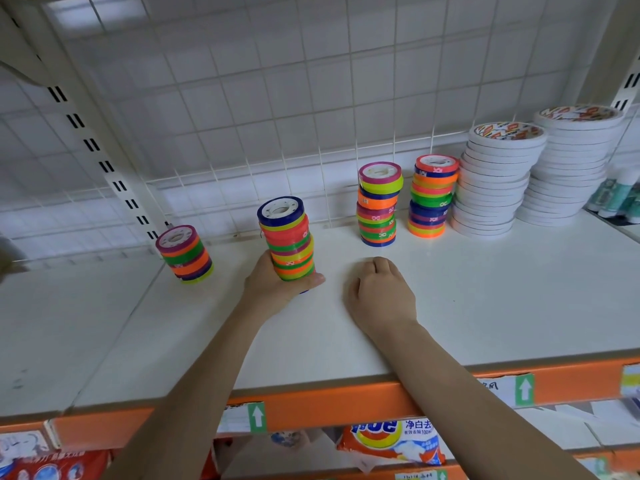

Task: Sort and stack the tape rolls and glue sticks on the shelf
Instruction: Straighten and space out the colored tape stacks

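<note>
Along the bottom of the frame, the orange shelf edge is showing white tags with green squares bearing white up-arrows, and below it a detergent pack is displaying the Chinese characters "净白去" in blue. Above that, on the white shelf, the right hand is resting knuckles-up at frame centre with its fingers curled under, holding nothing. Just left of it, the left hand is wrapping its fingers and thumb around the base of a tall stack of coloured tape rolls, topped by a blue roll. Further left, a shorter coloured stack is standing apart. Toward the back, 2 more coloured stacks are standing side by side, and at the right 2 stacks of white tape rolls are leaning, their orange printing unreadable. At the far right edge, glue sticks are standing, labels blurred.
</note>
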A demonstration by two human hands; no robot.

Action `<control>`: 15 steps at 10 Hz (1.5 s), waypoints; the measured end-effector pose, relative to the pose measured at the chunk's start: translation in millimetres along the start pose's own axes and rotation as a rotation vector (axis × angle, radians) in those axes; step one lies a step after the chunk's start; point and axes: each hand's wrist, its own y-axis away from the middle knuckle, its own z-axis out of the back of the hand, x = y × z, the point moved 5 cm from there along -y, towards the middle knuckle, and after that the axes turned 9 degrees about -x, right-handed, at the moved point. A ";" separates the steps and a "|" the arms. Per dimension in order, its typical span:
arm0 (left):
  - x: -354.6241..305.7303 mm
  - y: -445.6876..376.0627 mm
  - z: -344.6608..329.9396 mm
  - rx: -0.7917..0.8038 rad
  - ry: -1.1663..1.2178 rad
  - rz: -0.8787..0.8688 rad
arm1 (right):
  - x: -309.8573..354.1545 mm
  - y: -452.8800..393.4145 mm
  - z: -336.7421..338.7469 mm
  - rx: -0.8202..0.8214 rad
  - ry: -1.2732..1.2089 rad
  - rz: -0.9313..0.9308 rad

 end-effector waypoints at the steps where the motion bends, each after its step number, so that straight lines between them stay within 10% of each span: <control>1: -1.1 -1.5 1.8 -0.082 0.016 -0.013 | -0.1 -0.1 -0.3 -0.005 -0.001 -0.002; 15: -19.0 2.7 -3.5 -0.178 0.341 -0.067 | -0.5 0.0 -1.8 -0.022 -0.011 -0.016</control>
